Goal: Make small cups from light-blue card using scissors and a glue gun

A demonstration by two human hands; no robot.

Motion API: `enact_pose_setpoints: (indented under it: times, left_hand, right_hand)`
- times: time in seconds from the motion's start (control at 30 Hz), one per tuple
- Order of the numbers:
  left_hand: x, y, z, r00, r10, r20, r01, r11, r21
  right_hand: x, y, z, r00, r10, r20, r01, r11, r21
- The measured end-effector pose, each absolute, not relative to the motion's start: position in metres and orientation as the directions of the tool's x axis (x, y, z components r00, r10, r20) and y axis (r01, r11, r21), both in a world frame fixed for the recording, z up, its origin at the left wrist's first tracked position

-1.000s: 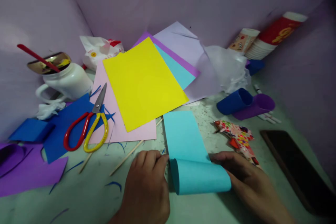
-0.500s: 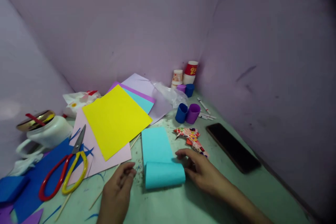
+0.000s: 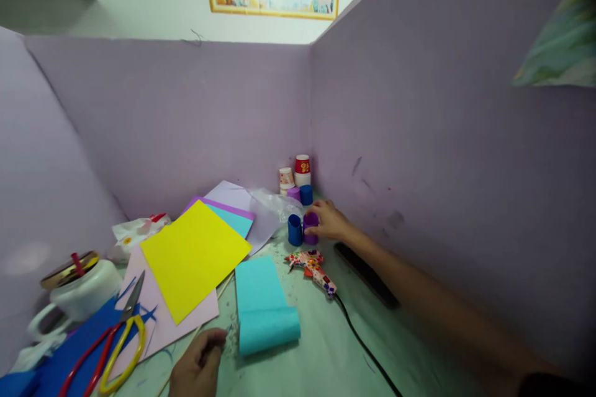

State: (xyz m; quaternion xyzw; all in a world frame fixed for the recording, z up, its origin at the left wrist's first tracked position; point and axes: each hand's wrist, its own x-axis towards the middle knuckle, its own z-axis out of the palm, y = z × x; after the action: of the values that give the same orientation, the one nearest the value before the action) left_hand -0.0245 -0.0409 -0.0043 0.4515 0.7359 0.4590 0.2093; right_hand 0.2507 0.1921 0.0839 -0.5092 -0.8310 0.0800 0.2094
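Observation:
A light blue paper strip [image 3: 261, 282] lies on the table, its near end rolled over into a loose curl. Left of that curl rests my left hand [image 3: 199, 363], fingers curled inward, with what they hold, if anything, hidden. My right hand [image 3: 328, 220] reaches far forward, thumb and fingers around the purple paper tube [image 3: 310, 229]. Touching distance from it stands a dark blue tube [image 3: 295, 230]. A patterned glue gun [image 3: 313, 268] lies between the tubes and the strip.
Scissors [image 3: 128, 316] lie at left on blue paper, beside a white mug [image 3: 88, 288]. A yellow sheet [image 3: 195, 257] tops other papers. Paper cups [image 3: 302, 167] stand in the back corner. My right forearm passes over a phone [image 3: 365, 274]; a black cord [image 3: 363, 341] runs nearer.
The view has tilted up, showing a framed picture. My right hand has moved from beside the rolled strip to the purple tube. My left hand stays near the strip.

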Motion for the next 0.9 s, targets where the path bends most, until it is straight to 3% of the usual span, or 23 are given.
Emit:
enact_pose_setpoints:
  times: [0.17,0.4,0.5,0.6,0.73,0.8,0.9]
  left_hand:
    - [-0.023,-0.04,0.001,-0.432,0.895,0.113,0.466,0.114,0.877]
    - [-0.017,-0.044,0.008,-0.558,0.828,0.061,0.33,0.153,0.932]
    - [-0.019,-0.053,0.009,-0.652,0.758,-0.016,0.205,0.196,0.959]
    - [-0.004,-0.074,0.011,-0.664,0.738,-0.122,0.081,0.233,0.969]
    - [0.042,-0.103,0.015,-0.499,0.807,-0.315,-0.114,0.298,0.948]
    - [0.06,-0.109,0.022,-0.423,0.822,-0.383,-0.207,0.324,0.923]
    - [0.068,-0.106,0.034,-0.249,0.836,-0.489,-0.339,0.398,0.852]
  right_hand:
    - [0.212,0.186,0.074,-0.402,0.898,0.177,0.845,0.439,-0.306]
    - [0.239,0.177,0.1,-0.237,0.951,0.199,0.763,0.309,-0.568]
    - [0.267,0.146,0.097,-0.11,0.948,0.297,0.604,0.301,-0.738]
    - [0.277,0.097,0.075,0.026,0.955,0.294,0.217,0.282,-0.934]
    - [0.252,0.041,0.039,-0.047,0.973,0.225,-0.066,0.222,-0.973]
    - [0.234,0.027,0.027,-0.082,0.989,0.121,-0.258,0.096,-0.961]
    - [0.219,0.021,0.014,-0.134,0.988,0.083,-0.277,0.043,-0.96]
